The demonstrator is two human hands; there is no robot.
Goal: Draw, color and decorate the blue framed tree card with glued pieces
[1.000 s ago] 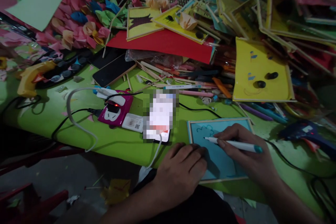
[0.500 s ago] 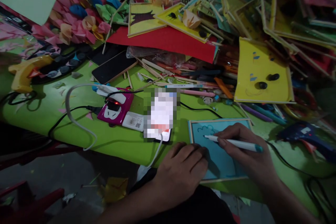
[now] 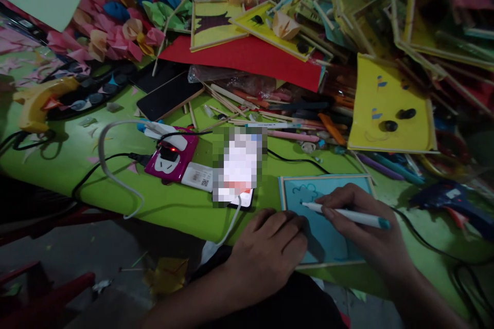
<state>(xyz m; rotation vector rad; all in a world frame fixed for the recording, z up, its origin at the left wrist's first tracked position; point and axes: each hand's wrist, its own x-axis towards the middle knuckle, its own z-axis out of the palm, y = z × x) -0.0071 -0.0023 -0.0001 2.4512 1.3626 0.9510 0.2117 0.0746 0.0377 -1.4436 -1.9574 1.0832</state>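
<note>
A blue card with a thin wooden frame (image 3: 327, 241) lies on the green table near its front edge. My right hand (image 3: 363, 226) is closed on a white pen with a teal cap (image 3: 347, 215), and the pen tip touches the card beside a drawn cloud outline. My left hand (image 3: 270, 252) rests on the card's lower left corner with its fingers curled and pressed down, holding nothing. Part of the card is hidden under both hands.
A lit phone (image 3: 237, 172) on a white cable lies left of the card, next to a magenta power strip (image 3: 172, 159). A blue glue gun (image 3: 451, 200) lies at right, a yellow one (image 3: 36, 105) at far left. Framed yellow cards (image 3: 391, 108), red paper, pens, sticks and paper flowers crowd the back.
The pen tip and my right hand have shifted slightly on the card. The view has drifted a little; my left hand stays in place.
</note>
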